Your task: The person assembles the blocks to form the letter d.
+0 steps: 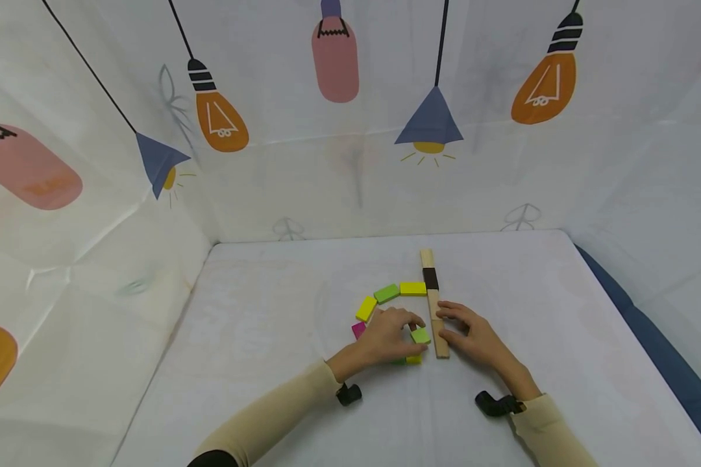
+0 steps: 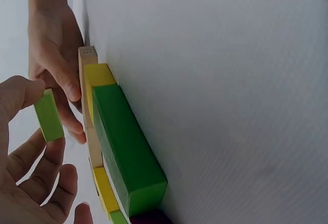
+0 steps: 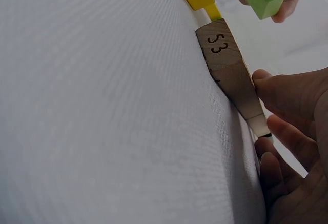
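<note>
My left hand pinches a light green block between thumb and fingertips, held above the table. On the white table stands a straight row of wooden blocks, with plain wood at the near end and a dark brown block farther up. The fingertips of my right hand rest along the right side of that row; the near block's end carries the number 53 in the right wrist view. Left of the row, yellow, green and magenta blocks form a curve, partly hidden by my left hand.
In the left wrist view a dark green block lies against a yellow block at the curve's near end. White cloth printed with lamps and bulbs hangs behind the table. Blue fabric shows beyond its right edge.
</note>
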Available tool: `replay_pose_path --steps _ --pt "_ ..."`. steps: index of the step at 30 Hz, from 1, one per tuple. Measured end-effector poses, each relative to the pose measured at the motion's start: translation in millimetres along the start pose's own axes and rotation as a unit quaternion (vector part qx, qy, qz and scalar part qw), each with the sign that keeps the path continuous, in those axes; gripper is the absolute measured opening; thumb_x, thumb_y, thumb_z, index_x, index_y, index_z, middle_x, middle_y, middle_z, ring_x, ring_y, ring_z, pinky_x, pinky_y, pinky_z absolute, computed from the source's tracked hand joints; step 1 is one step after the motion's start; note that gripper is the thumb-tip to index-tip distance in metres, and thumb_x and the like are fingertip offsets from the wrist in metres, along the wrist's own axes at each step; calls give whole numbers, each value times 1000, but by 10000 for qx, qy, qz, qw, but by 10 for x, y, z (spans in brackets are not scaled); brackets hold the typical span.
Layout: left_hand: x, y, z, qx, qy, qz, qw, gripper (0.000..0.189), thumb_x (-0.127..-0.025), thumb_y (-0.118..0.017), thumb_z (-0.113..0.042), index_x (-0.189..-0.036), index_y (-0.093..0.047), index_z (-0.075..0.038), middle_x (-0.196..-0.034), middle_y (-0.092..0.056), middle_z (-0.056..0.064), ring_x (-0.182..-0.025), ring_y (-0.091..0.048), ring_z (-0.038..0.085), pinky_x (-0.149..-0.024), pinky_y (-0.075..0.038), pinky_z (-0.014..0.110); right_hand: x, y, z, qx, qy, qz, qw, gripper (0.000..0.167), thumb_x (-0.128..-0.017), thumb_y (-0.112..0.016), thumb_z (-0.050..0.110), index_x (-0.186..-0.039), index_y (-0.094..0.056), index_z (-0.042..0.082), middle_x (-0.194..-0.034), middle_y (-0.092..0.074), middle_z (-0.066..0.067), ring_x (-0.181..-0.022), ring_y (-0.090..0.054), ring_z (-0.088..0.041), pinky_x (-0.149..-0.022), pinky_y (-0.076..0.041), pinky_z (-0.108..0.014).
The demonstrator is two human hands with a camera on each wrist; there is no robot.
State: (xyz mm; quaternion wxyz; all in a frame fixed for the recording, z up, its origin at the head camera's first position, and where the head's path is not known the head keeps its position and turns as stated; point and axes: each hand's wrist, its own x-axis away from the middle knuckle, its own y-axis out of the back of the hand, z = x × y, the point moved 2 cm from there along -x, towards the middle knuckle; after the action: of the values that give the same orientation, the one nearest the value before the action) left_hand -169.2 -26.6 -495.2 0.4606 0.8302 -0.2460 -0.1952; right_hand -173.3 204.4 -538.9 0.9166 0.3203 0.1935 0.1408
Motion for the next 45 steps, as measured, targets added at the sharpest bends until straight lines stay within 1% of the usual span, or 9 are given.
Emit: replay_pose_path --steps 5,19,25,28,31,35,38,42,45 --pt "1 -49 -22 -3 -40 51 10000 36 -89 -79 -43 -119 -74 -23 -103 -72 -11 -98 -62 7 -84 -36 27 -1 2 -9 -4 23 -17 10000 38 -91 -78 13 -127 -69 6 -145 -60 -16 -133 -54 -42 -101 -32 -3" --pt "25 -161 -96 -18 -61 203 9998 36 -90 -77 -44 -121 -73 -25 -104 -72 -12 -98 -60 5 -89 -40 32 9 3 -34 40 -54 26 10000 40 -91 -79 17 -128 -69 7 -146 -60 -13 -134 -53 -37 -101 -29 -1" --pt "45 -202 -106 -99 -44 283 9995 36 -90 -78 -43 -121 -73 -26 -104 -71 -13 -96 -58 3 -88 -39 31 8 10 -22 -15 -26 19 10000 40 -91 -79 15 -128 -69 6 -146 -59 -14 -134 -53 -37 -103 -27 0" --pt "56 -223 -107 -163 -56 321 9993 36 -90 -78 -43 -121 -73 -27 -104 -71 -13 -96 -58 3 -86 -37 29 5 13 -19 14 -55 26 10000 40 -91 -78 15 -128 -69 6 -146 -59 -14 -136 -53 -33 -102 -27 0" --pt "59 -231 -108 -176 -68 332 9993 36 -90 -78 -43 -121 -73 -27 -105 -71 -12 -96 -58 3 -84 -35 27 2 13 -17 5 -55 20 10000 40 -91 -79 15 -128 -69 5 -146 -60 -14 -135 -53 -33 -102 -27 0" --pt "53 -243 -111 -140 -84 357 9992 35 -90 -78 -43 -122 -72 -28 -107 -71 -13 -98 -58 3 -84 -35 27 2 6 -29 -51 -29 31 10000 40 -91 -78 15 -128 -69 5 -146 -59 -15 -134 -52 -39 -103 -27 0" --pt "54 -261 -109 -120 -91 408 9991 35 -90 -78 -42 -121 -72 -28 -109 -71 -13 -98 -57 3 -85 -35 28 6 0 -36 -61 -52 59 10000 40 -92 -78 15 -129 -69 5 -147 -59 -14 -135 -52 -40 -103 -27 0" --pt "55 -287 -105 -138 -60 554 9983 34 -91 -78 -42 -121 -72 -28 -115 -71 -13 -99 -56 4 -85 -34 28 9 -5 -42 -83 -44 56 9999 39 -92 -78 15 -128 -69 5 -146 -59 -15 -134 -52 -39 -103 -27 0" --pt "53 -292 -112 -151 6 668 9977 35 -91 -78 -41 -122 -72 -28 -119 -71 -13 -100 -56 5 -84 -34 27 11 -1 -41 -104 -14 28 9999 39 -91 -78 15 -128 -69 5 -146 -59 -15 -135 -53 -33 -104 -27 0"
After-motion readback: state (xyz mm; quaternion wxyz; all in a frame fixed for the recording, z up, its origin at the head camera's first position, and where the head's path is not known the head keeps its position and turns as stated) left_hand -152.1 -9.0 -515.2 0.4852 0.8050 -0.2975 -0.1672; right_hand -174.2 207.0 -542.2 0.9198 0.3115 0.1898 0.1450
